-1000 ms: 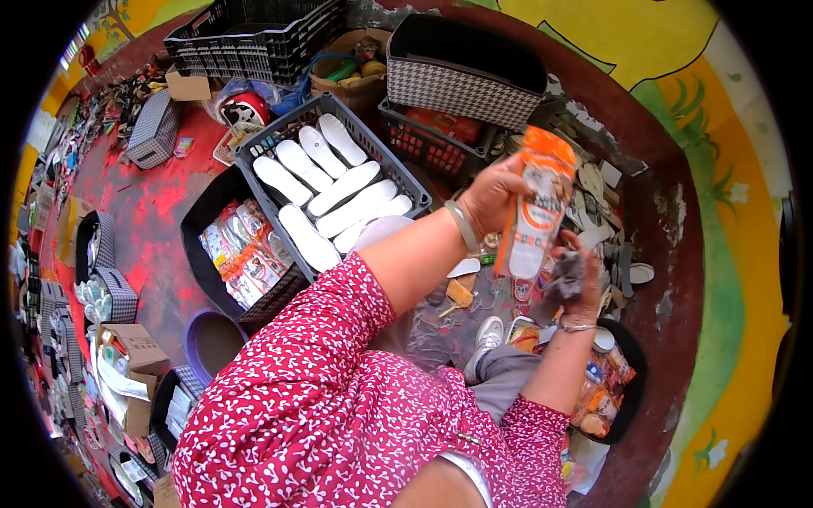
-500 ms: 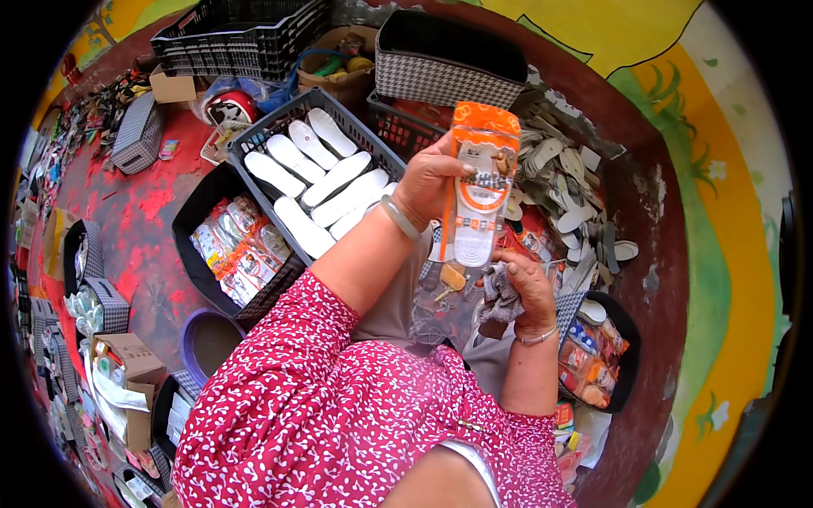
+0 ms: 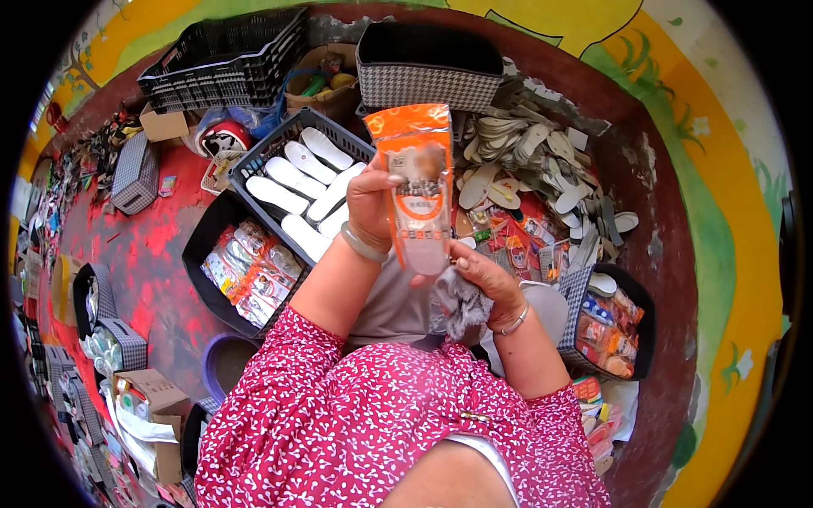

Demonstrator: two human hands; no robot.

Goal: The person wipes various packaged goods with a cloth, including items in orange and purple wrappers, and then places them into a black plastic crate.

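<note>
My left hand [image 3: 373,207] holds an orange and clear plastic packet [image 3: 417,182] upright by its left edge; a grey insole shows through its lower half. My right hand [image 3: 481,275] is just below the packet's bottom end, fingers closed on a fluffy grey insole [image 3: 457,306]. Both hands are raised in front of my chest, above a grey cloth on my lap. Behind the left hand stands a dark crate [image 3: 262,161] holding several white insoles [image 3: 292,182].
A black tub of packed insoles [image 3: 250,271] lies at the left. A checked fabric box [image 3: 428,72] and stacked black crates [image 3: 224,55] stand at the back. Loose insoles [image 3: 542,165] pile up at the right, beside a checked bin of orange packets [image 3: 605,326].
The orange packet has moved left and toward me, from over the loose pile to in front of my chest. My right hand followed under it with the fluffy insole.
</note>
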